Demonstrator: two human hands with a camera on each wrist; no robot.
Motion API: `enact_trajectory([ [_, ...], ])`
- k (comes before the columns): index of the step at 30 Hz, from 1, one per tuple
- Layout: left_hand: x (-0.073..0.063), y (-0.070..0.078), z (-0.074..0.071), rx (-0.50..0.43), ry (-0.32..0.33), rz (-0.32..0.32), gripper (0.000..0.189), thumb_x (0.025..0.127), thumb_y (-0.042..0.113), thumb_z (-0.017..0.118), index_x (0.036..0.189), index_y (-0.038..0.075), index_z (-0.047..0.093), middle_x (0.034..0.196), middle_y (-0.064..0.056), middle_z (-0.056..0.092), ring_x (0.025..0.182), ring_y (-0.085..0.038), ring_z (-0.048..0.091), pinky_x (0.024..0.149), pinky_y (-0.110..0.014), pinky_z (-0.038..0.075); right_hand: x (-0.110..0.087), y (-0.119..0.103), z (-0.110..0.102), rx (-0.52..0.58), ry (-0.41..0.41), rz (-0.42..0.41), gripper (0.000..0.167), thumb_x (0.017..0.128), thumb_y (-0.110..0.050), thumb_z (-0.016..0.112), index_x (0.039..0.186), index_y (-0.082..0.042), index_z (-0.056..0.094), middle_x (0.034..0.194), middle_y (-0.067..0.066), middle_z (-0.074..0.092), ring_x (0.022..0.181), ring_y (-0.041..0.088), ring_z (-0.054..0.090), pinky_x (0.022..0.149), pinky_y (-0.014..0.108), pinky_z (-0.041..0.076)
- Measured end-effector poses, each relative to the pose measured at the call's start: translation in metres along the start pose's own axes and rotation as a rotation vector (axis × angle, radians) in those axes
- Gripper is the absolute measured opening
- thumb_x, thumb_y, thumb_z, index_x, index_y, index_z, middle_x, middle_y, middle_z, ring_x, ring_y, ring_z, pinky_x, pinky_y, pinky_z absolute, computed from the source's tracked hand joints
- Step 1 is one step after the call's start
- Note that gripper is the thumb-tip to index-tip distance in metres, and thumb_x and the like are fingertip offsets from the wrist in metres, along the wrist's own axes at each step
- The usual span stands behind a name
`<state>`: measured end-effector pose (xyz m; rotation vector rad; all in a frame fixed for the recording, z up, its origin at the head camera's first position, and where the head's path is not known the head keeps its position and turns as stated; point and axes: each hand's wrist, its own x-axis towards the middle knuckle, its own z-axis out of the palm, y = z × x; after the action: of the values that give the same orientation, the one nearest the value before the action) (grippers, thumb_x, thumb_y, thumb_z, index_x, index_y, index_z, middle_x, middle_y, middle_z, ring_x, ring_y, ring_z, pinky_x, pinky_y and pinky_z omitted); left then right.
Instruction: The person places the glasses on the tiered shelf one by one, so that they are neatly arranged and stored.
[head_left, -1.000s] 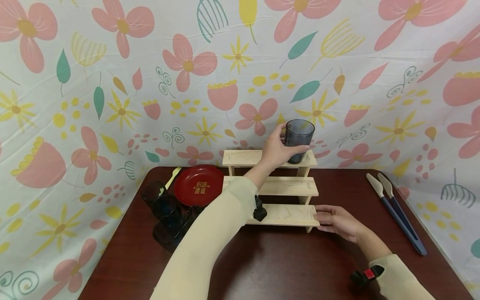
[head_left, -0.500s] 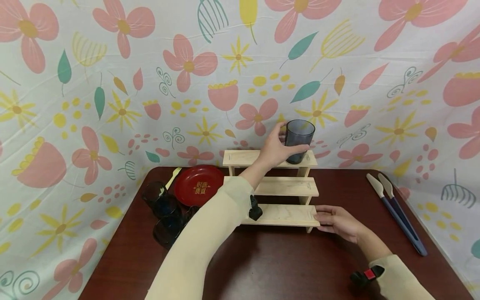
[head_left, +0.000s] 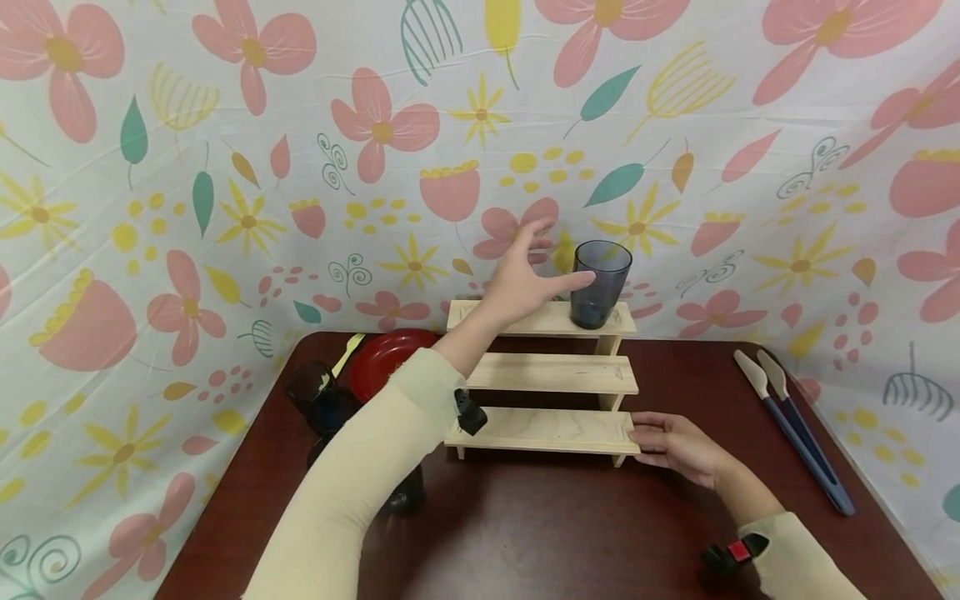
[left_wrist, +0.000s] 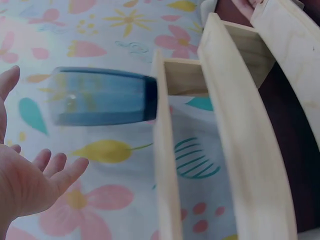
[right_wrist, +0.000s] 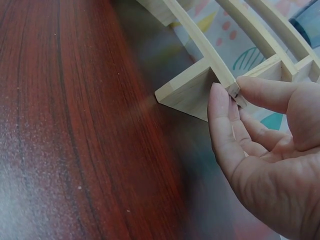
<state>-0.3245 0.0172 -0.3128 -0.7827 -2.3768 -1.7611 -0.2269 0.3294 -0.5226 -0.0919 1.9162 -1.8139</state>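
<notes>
A dark blue-grey drinking glass [head_left: 606, 293] stands upright at the right end of the top tier of a three-tier wooden rack [head_left: 555, 429]. Just left of the glass is my left hand [head_left: 519, 282], its fingers spread and its thumb overlapping the glass in the head view. The left wrist view shows a gap between this hand [left_wrist: 30, 175] and the glass [left_wrist: 107, 97]. My right hand [head_left: 678, 450] holds the right end of the bottom tier; in the right wrist view, thumb and fingers pinch the board's corner [right_wrist: 231, 89].
Left of the rack lie a red plate [head_left: 371, 367], a pale yellow fork [head_left: 347, 354] and several dark glasses [head_left: 324, 404], partly hidden by my left sleeve. Blue-handled tongs [head_left: 802, 446] lie at the table's right edge. A flower-patterned cloth [head_left: 480, 125] hangs close behind the rack.
My left hand has let go of the glass and drawn back to the left, its fingers opening. The glass stays on the top tier. My right hand keeps its hold on the rack.
</notes>
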Motion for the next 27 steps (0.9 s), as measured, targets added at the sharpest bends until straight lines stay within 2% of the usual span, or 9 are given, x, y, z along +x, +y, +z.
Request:
enact_trajectory([
  [3,-0.008,0.006,-0.017,-0.006,0.020,0.035,0.093,0.085,0.039,0.088,0.160,0.024,0.037,0.147,-0.004,0.049,0.131,-0.018,0.050,0.105,-0.034,0.046,0.000,0.000,0.001,-0.001,-0.003,-0.001,0.070,0.107,-0.017,0.060,0.155,0.017,0.022,0.124,0.009,0.064,0.108,0.017,0.067,0.094,0.038,0.057],
  [6,-0.017,0.010,-0.035,-0.008,0.037,0.063,0.091,0.085,0.037,0.088,0.159,0.024,0.038,0.146,-0.005,0.051,0.132,-0.021,0.051,0.104,-0.037,0.047,0.001,0.000,0.001,-0.001,-0.003,-0.002,0.069,0.107,-0.017,0.060,0.155,0.017,0.023,0.123,0.009,0.064,0.108,0.017,0.067,0.093,0.037,0.057],
  [8,-0.024,0.010,-0.049,-0.015,0.048,0.088,0.089,0.086,0.035,0.087,0.159,0.023,0.039,0.145,-0.005,0.052,0.132,-0.024,0.052,0.104,-0.041,0.048,0.001,0.000,0.002,0.003,-0.009,-0.009,0.069,0.107,-0.016,0.060,0.155,0.017,0.023,0.123,0.009,0.065,0.108,0.017,0.068,0.092,0.036,0.057],
  [11,-0.035,0.009,-0.068,-0.011,0.078,0.095,0.087,0.085,0.034,0.087,0.158,0.025,0.041,0.144,-0.003,0.053,0.132,-0.021,0.053,0.102,-0.042,0.050,0.002,0.001,0.002,0.007,-0.017,-0.018,0.069,0.107,-0.015,0.060,0.154,0.019,0.022,0.122,0.009,0.065,0.107,0.016,0.068,0.092,0.036,0.058],
  [15,-0.052,0.005,-0.092,-0.014,0.115,0.069,0.084,0.085,0.033,0.087,0.156,0.028,0.043,0.145,-0.003,0.054,0.134,-0.021,0.052,0.103,-0.045,0.050,0.002,0.002,0.001,0.013,-0.009,-0.006,0.069,0.107,-0.014,0.060,0.154,0.018,0.022,0.121,0.007,0.066,0.107,0.016,0.068,0.092,0.036,0.058],
  [20,-0.076,-0.003,-0.120,-0.003,0.148,0.054,0.082,0.087,0.026,0.086,0.156,0.025,0.042,0.145,-0.003,0.054,0.134,-0.023,0.051,0.105,-0.048,0.049,0.003,0.003,0.000,0.011,-0.016,-0.017,0.067,0.107,-0.014,0.060,0.154,0.018,0.023,0.122,0.007,0.066,0.107,0.016,0.068,0.091,0.035,0.058],
  [27,-0.104,-0.022,-0.159,0.049,0.232,0.006,0.079,0.089,0.026,0.084,0.156,0.023,0.043,0.146,-0.008,0.053,0.135,-0.027,0.052,0.103,-0.051,0.051,0.002,0.004,-0.001,0.010,-0.012,-0.016,0.067,0.107,-0.014,0.060,0.154,0.018,0.023,0.121,0.006,0.066,0.107,0.015,0.068,0.091,0.036,0.058],
])
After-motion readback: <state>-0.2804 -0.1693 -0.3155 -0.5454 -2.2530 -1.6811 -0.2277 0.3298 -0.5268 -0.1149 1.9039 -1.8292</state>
